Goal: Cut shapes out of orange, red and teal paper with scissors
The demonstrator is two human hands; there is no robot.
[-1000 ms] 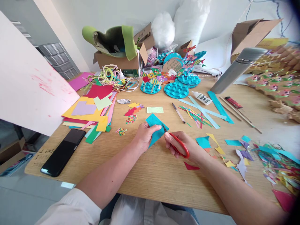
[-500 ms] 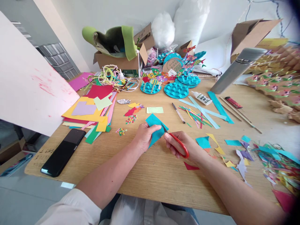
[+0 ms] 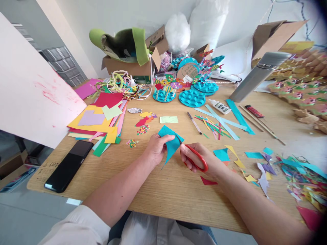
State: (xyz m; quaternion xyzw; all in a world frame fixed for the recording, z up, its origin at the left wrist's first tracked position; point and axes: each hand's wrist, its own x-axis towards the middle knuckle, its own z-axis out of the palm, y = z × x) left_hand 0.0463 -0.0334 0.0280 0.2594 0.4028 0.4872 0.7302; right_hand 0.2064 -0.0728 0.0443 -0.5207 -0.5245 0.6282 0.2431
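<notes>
Between thumb and fingers, my left hand point(image 3: 157, 148) pinches a piece of blue paper point(image 3: 172, 147) with a drawn line on it. A partly cut flap of the paper hangs down to a point. My right hand point(image 3: 192, 157) is closed around the red handles of a pair of scissors point(image 3: 202, 160). The blades are at the paper's right edge, mostly hidden by the paper and my thumb. Beyond my hands lie a pale green paper strip point(image 3: 168, 119) with an outline on it, a pen point(image 3: 194, 123) and small paper fish shapes point(image 3: 144, 121).
Coloured paper sheets point(image 3: 99, 105) and a phone point(image 3: 68, 166) are on the left. Paper scraps point(image 3: 301, 173) spread over the right side. A glue bottle point(image 3: 219, 106), a grey flask point(image 3: 255, 80) and blue scalloped discs point(image 3: 191, 98) stand farther back.
The scissors have shifted slightly right and down at the paper's edge. The lower part of the blue paper now droops as a curved, pointed flap.
</notes>
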